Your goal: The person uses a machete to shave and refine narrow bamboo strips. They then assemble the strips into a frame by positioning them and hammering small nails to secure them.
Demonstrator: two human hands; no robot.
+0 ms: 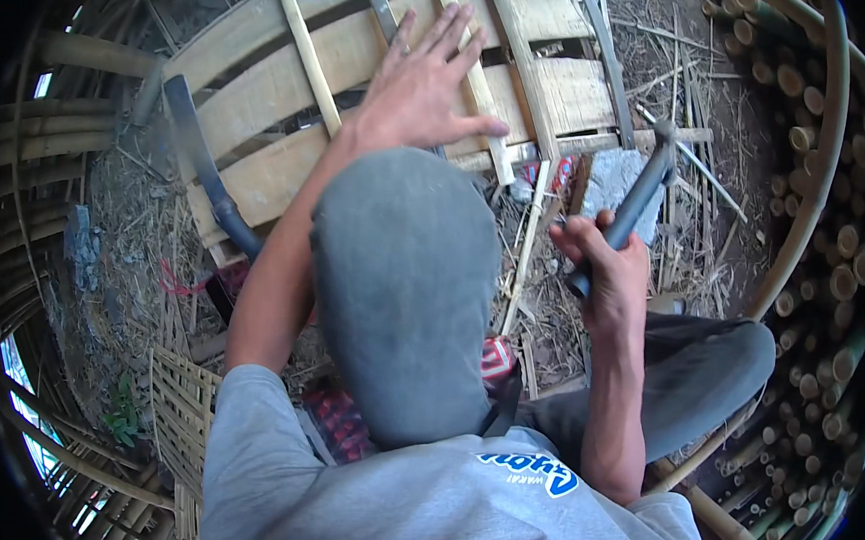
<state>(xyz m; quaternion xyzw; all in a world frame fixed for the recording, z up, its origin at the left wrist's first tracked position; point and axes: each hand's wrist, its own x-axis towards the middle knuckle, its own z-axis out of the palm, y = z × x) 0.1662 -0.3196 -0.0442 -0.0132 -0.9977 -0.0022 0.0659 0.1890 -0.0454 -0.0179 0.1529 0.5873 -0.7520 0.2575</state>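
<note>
1. We note the ground [130,251] is bare earth strewn with dry straw and bamboo slivers; there is no desk, and the work lies directly on the floor
2. We observe bamboo poles stacked end-on [828,192] along the right side, their cut ends facing us, and curved bamboo framing [33,147] at the left
3. We record a bamboo slat panel [270,91] lying flat ahead of the person, made of broad pale slats crossed by thinner strips
4. We see a dark curved blade [203,166] resting at the left edge of the panel, apart from both hands
5. We find the left hand [425,85] pressed flat on the panel, its fingers [441,34] spread and released, gripping nothing
6. We find the right hand [604,258] clenched around the lower handle of a hammer [633,201]; the handle rises up and to the right from the fist, and the head stands above a grey stone block [612,182] just below the panel's near edge
7. We note the hammer is held off the panel, to the right of and nearer than the left hand, the two hands well apart
8. We see a woven bamboo piece [176,408] lying at lower left beside the person's shoulder
</note>
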